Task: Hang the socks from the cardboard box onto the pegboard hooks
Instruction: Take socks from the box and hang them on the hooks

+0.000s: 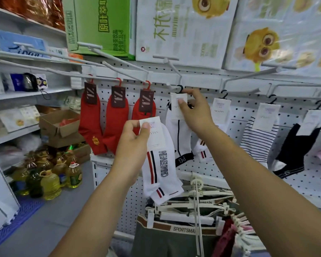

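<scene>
My left hand [132, 143] grips the paper card of a white sock pair [160, 175] with red and navy stripes, held in front of the pegboard [235, 112]. My right hand [195, 110] pinches the card of another white sock pair [180, 141] with a black stripe; its black hanger sits on a white hook [174, 87]. Three red sock pairs [115, 123] hang on hooks to the left. Striped socks [258, 141] and black socks [295, 153] hang to the right. An open cardboard box [57, 125] stands on other boxes at the left.
Long bare white hooks [119, 62] jut out above the hung socks. Clothes on white hangers [191, 210] hang below my arms. Bottles of cooking oil [50, 182] crowd the floor at left, beside shelves. Large cartons [180, 28] sit on top of the pegboard unit.
</scene>
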Demonstrator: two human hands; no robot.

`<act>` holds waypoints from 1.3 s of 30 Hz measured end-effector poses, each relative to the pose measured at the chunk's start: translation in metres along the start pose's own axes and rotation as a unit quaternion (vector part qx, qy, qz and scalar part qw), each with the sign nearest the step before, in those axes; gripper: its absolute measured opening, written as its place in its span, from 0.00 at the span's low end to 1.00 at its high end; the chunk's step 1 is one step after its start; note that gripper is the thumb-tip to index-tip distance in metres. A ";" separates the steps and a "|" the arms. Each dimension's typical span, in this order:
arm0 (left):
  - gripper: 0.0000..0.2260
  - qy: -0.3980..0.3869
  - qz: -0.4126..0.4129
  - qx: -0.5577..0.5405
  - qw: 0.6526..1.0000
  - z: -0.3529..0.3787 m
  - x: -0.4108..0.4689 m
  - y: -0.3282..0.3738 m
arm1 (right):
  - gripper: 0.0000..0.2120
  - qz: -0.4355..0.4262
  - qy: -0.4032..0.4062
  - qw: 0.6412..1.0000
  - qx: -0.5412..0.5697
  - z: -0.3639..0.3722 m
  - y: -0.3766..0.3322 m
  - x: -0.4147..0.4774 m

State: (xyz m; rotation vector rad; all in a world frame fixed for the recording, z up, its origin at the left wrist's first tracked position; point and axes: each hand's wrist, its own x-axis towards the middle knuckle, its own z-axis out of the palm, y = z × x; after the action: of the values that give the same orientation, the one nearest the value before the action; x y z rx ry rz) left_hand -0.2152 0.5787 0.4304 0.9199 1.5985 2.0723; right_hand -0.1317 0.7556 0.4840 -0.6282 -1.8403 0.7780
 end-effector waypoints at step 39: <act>0.17 -0.027 0.238 0.022 0.971 0.096 0.061 0.017 | 0.15 0.022 0.155 0.987 0.043 -0.092 0.008 -0.053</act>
State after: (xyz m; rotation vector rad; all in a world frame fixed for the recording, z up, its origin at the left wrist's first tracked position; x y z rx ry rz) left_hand -0.1913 0.6810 0.4774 1.4820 1.5099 2.2929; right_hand -0.0265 0.7443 0.4737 -0.6953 -1.5053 0.7389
